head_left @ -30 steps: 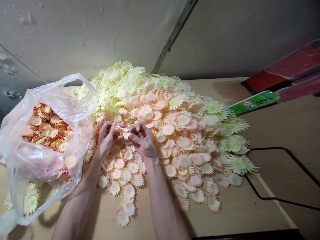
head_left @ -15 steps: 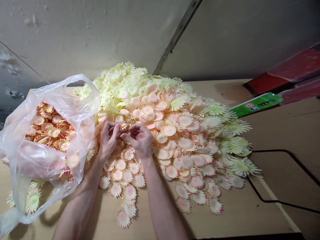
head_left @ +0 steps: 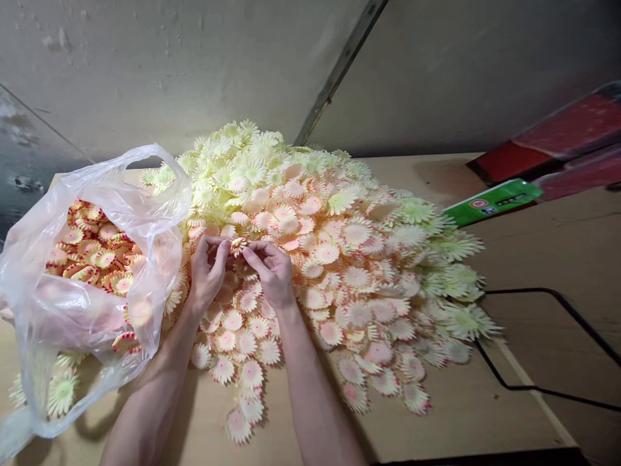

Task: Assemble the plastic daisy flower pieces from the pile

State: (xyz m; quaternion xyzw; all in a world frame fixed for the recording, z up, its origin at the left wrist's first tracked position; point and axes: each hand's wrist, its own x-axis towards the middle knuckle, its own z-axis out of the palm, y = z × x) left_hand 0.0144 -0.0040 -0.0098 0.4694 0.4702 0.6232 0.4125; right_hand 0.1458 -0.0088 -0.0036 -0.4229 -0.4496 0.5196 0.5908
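Between my fingertips is a small artificial flower piece [head_left: 237, 246], cream with red-tipped petals curled up. My left hand [head_left: 209, 264] pinches it from the left with thumb and forefinger. From the right, the thumb and forefinger of my right hand [head_left: 270, 266] close on its edge. Under and around both hands spreads a large heap of flat flower pieces, with pink-centred ones [head_left: 356, 278] in front and pale green ones [head_left: 228, 152] behind. A clear plastic bag [head_left: 36, 259] stands open left of my hands, with curled red-tipped flower pieces [head_left: 99, 249] inside.
Beyond the wooden table [head_left: 301, 421] rises a grey wall [head_left: 169, 71] with a metal strip. At the right lie a green packet [head_left: 492, 202], red plastic-wrapped packages [head_left: 567, 136] and a bent black metal frame [head_left: 557, 296]. Pale green flowers [head_left: 62, 391] lie beside the bag.
The flower piece between my fingers now shows more plainly, its petals curled upward. My right thumb and forefinger have closed in on its edge. The whole view has shifted slightly.
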